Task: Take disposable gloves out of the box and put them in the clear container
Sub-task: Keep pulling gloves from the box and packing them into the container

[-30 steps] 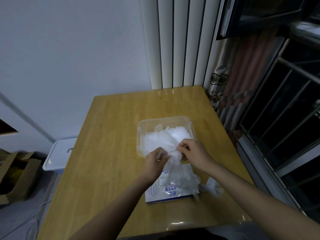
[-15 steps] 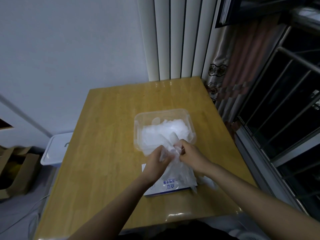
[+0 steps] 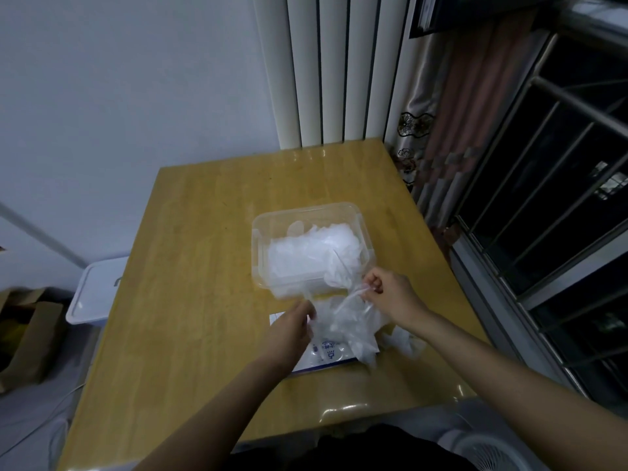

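A clear plastic container (image 3: pixel 360 219) stands mid-table, piled with crumpled translucent gloves (image 3: pixel 306 256) that spill over its near rim. In front of it lies a flat white-and-blue glove box (image 3: pixel 326 356), mostly covered by loose gloves (image 3: pixel 353 324). My right hand (image 3: pixel 387 292) pinches the top of this loose bunch just near the container's front right corner. My left hand (image 3: pixel 289 329) grips the bunch's left edge above the box. The gloves stretch between both hands.
The wooden table (image 3: pixel 190 266) has a glossy near edge. A stray glove (image 3: pixel 406 341) lies right of the box. A white lidded bin (image 3: pixel 95 290) and cardboard boxes (image 3: pixel 27 331) stand on the floor at left. A curtain and barred window are at right.
My hands have drawn apart: the left dropped toward the box, the right shifted right. The glove bunch is now spread between them.
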Motion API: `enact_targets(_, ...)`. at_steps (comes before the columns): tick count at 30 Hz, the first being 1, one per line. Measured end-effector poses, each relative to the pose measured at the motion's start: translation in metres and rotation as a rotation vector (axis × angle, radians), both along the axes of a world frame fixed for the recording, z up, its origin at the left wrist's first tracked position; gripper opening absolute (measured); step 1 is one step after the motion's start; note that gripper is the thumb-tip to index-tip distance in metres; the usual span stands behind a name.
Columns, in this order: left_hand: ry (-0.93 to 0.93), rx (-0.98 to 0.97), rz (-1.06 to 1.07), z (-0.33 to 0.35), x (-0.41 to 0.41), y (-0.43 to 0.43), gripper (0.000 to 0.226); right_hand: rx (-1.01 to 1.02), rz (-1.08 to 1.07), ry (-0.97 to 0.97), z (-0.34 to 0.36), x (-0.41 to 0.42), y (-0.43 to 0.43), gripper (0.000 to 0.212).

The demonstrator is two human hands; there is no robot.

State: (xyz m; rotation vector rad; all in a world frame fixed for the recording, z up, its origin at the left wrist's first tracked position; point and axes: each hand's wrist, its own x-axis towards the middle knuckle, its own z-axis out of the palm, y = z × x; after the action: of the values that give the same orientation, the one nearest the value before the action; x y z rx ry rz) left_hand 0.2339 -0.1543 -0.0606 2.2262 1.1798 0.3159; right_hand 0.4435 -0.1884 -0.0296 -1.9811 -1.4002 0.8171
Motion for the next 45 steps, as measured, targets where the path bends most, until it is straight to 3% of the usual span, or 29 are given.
enact_targets(10,0.677,0.176,-0.437,-0.023,-0.004,-0.008,0.058,-0.071,-0.036,-0.032,-0.006,0.003,-0.009,0.013)
enact_targets(14,0.788,0.248,-0.440,-0.025,0.004,-0.003,0.051,-0.086,-0.013,-0.030,-0.006,-0.002,-0.012,0.010)
enact_targets(19,0.778,0.160,-0.431,-0.024,0.006,0.002,0.051,-0.084,-0.010,-0.030,0.000,0.001,-0.013,0.009)
enact_targets(24,0.677,-0.059,-0.432,-0.007,-0.001,0.015,0.044,-0.050,-0.047,-0.006,0.013,0.010,-0.005,0.010)
enact_targets(27,0.415,-0.145,-0.280,0.015,-0.001,0.029,0.032,0.009,-0.072,0.007,0.028,0.015,0.005,0.019)
enact_targets(30,0.091,-0.074,-0.074,0.046,0.008,0.041,0.027,0.059,-0.060,0.022,0.044,0.017,0.017,0.014)
enact_targets(35,-0.335,-0.147,0.139,0.084,0.019,0.061,0.062,0.100,0.080,0.011,0.055,0.009,0.035,0.019)
enact_targets(38,-0.373,-0.155,0.078,0.097,0.022,0.069,0.078,0.091,0.206,0.013,0.060,0.001,0.040,0.018)
enact_targets(43,-0.385,-0.157,-0.043,0.094,0.024,0.079,0.029,0.098,0.307,0.099,0.065,-0.005,0.047,0.026)
enact_targets(45,-0.375,-0.162,-0.023,0.091,0.023,0.082,0.031,0.110,0.299,0.121,0.066,-0.005,0.051,0.034)
